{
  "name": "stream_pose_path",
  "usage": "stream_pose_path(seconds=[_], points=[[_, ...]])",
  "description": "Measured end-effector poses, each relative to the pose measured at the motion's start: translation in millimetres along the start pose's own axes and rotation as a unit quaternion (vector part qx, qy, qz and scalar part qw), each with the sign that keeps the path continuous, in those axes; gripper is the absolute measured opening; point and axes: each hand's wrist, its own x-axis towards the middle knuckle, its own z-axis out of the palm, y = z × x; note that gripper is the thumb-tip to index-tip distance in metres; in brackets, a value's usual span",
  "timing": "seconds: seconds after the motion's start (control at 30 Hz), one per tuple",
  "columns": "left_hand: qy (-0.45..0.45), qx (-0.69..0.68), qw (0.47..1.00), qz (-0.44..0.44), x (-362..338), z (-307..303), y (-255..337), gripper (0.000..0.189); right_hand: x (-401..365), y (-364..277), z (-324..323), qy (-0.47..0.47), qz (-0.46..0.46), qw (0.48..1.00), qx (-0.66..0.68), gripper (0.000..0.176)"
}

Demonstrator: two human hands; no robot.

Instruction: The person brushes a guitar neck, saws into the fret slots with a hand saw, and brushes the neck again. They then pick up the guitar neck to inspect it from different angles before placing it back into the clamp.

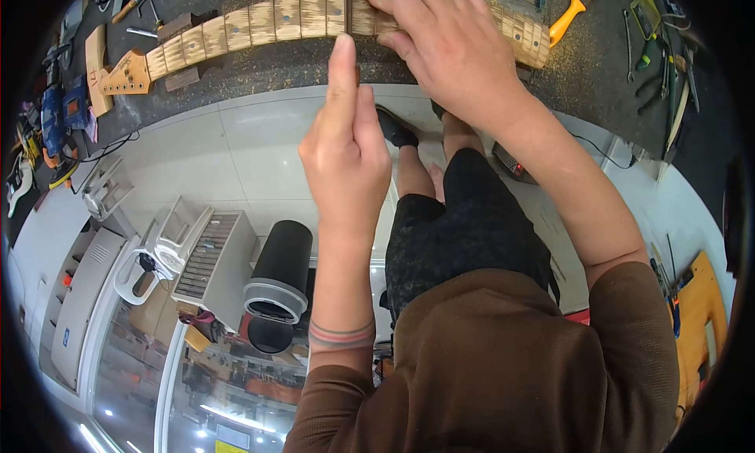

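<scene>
A guitar neck (244,24) lies across the bench, its pale fretboard streaked and dotted with inlays, its headstock (126,74) to the left. My left hand (346,138) is closed, index finger stretched along a thin dark file-like tool (348,9) that crosses the fretboard. Most of that tool's handle is hidden in the fist. My right hand (460,48) grips the neck just right of the tool, thumb toward the near edge and fingers over the top. Part of the fretboard is hidden beneath it.
Sawdust covers the dark workbench (299,64) around the neck. A yellow-handled brush (568,20) lies to the right, near pliers (651,91) and other hand tools. At the left are a wood block (96,68) and a blue power tool (53,111). Below stands a black bin (281,260).
</scene>
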Motion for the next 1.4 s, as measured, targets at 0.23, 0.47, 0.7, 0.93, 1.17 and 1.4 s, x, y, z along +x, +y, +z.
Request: stream_pose_path(seconds=[0.23, 0.47, 0.7, 0.93, 1.17, 1.4], points=[[0.064, 0.085, 0.988, 0.109, -77.4, -9.5, -46.6, 0.061, 0.8, -0.8, 0.1, 0.001, -0.008, 1.0, -0.012, 0.047], [0.059, 0.04, 0.991, 0.112, -54.3, -1.9, -40.0, 0.055, 0.8, -1.9, -0.5, -0.013, -0.001, 1.0, -0.008, 0.048], [0.066, 0.049, 0.995, 0.054, -164.3, -41.8, -53.6, 0.056, 7.5, -7.7, -7.8, -0.04, -0.003, 0.999, 0.01, 0.053], [0.073, 0.03, 0.995, 0.062, -123.7, -38.5, -48.2, 0.054, -52.2, -15.0, -0.6, -0.198, -0.142, 0.958, 0.149, 0.025], [0.024, 0.039, 0.997, 0.058, -125.1, -31.6, -46.4, 0.055, -4.9, 8.0, -5.3, -0.053, -0.072, 0.993, 0.078, 0.051], [0.017, 0.043, 0.998, 0.046, -127.2, -28.4, -49.6, 0.055, -10.0, 12.1, -6.8, -0.069, -0.071, 0.991, 0.094, 0.048]])
